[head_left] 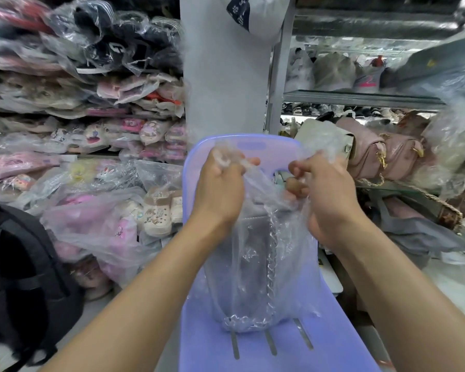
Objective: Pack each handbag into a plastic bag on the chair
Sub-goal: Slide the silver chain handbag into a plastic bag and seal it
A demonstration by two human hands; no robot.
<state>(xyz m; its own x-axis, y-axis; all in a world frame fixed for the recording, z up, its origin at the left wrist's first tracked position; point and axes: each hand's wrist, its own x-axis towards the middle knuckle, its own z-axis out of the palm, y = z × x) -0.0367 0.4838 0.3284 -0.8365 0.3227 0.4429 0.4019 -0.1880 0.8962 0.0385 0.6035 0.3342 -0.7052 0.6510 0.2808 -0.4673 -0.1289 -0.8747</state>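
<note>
two pink handbags [387,157] sit shelved right of the chair [293,350].

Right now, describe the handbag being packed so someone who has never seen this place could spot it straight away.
Find the lilac plastic chair in the middle of the crowded shop aisle. On its seat stands a clear plastic bag, its mouth gathered by the left hand and right hand. The grey handbag is inside it, with a silver chain, unlike the pink handbags on the shelf to the right.

Two bare forearms, hands [220,183] seemingly ringless
</note>
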